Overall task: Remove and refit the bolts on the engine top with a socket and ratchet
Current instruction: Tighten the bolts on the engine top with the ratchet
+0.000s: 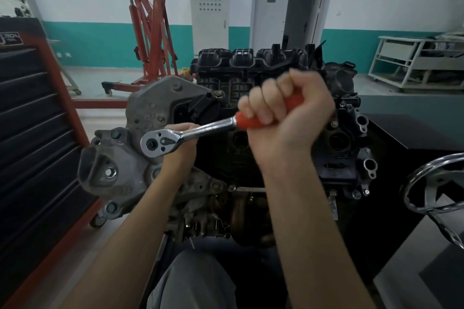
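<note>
Chrome-headed and orange-handled, the steel ratchet point(200, 130) lies with its long axis running from low on the left, over the grey cast-metal end of the engine point(120, 165), up to the right. Under its round head the left hand point(182, 148) cups something hidden, probably the socket, so its grasp cannot be told. To the right of the head, the right hand point(288, 113) is fisted around the orange grip, and I judge the swing pivots on the head.

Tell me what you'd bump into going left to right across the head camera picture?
Black tool cabinet → red engine hoist → ratchet head → right hand gripping the orange handle → chrome handwheel.
</note>
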A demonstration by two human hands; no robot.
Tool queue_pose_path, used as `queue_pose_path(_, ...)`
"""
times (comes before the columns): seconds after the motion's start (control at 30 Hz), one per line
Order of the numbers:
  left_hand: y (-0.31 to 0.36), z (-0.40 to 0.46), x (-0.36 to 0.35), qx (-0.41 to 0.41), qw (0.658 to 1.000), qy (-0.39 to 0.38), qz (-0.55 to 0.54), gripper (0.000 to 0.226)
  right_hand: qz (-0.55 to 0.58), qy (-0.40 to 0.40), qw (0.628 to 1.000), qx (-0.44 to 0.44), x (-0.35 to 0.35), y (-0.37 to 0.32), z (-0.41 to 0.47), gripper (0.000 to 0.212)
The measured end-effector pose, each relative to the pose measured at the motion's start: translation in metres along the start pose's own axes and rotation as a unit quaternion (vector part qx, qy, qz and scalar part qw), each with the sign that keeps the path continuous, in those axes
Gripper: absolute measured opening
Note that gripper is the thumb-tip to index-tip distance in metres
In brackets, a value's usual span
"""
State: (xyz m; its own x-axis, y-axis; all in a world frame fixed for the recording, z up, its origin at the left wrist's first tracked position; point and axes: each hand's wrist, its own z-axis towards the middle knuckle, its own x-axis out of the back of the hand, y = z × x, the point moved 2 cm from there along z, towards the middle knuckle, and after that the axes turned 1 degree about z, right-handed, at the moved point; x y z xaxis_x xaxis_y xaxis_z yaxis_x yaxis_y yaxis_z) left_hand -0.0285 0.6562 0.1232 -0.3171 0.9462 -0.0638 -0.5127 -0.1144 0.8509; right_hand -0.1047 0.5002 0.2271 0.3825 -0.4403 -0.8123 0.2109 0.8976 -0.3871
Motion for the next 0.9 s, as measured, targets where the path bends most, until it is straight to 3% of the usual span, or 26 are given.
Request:
queue_pose_path(0.07, -0.007, 0.0, 0.0, 0.062, 0.998, 0.019, -0.005, 0.027, -0.048, -0.016, 0.998, -0.047, -0.014, -0.005, 0.023, 0.022)
queue_pose_path(0.17, -0.01, 0.0, 0.0, 0.086, 0.996, 0.019, 0.025, 0.024, -0.075, -0.024, 0.993, -0.087, -0.023, -0.007, 0.035, 0.015)
queue_pose_path(0.27, -0.006, 0.0, 0.0, 0.065, 0.997, 0.026, 0.021, 0.026, -0.024, 0.02, 0.999, -0.034, -0.007, 0.0, 0.016, 0.024)
queue_pose_path(0.37, 0.001, 0.0, 0.0, -0.018, 1.0, -0.013, -0.009, 0.032, 0.061, 0.059, 0.995, 0.053, 0.015, 0.013, -0.029, 0.027)
queue_pose_path(0.5, 0.006, -0.001, 0.0, -0.023, 0.999, -0.028, -0.01, 0.038, 0.092, 0.075, 0.989, 0.083, 0.027, 0.019, -0.053, 0.027)
queue_pose_path(0.63, 0.004, -0.001, -0.002, -0.003, 0.999, 0.003, 0.035, 0.032, 0.047, 0.026, 0.998, 0.022, 0.014, 0.002, -0.013, 0.035)
queue_pose_path(0.7, -0.001, -0.003, -0.001, 0.052, 0.996, 0.035, 0.058, 0.028, 0.0, 0.011, 1.0, -0.029, 0.0, -0.005, 0.014, 0.029)
queue_pose_path(0.8, -0.004, -0.004, -0.002, 0.097, 0.994, 0.019, 0.054, 0.024, -0.053, -0.003, 0.994, -0.098, -0.017, -0.007, 0.037, 0.024)
queue_pose_path(0.9, 0.0, -0.004, -0.003, 0.111, 0.993, 0.026, 0.035, 0.028, -0.034, 0.004, 0.994, -0.099, -0.016, -0.003, 0.035, 0.027)
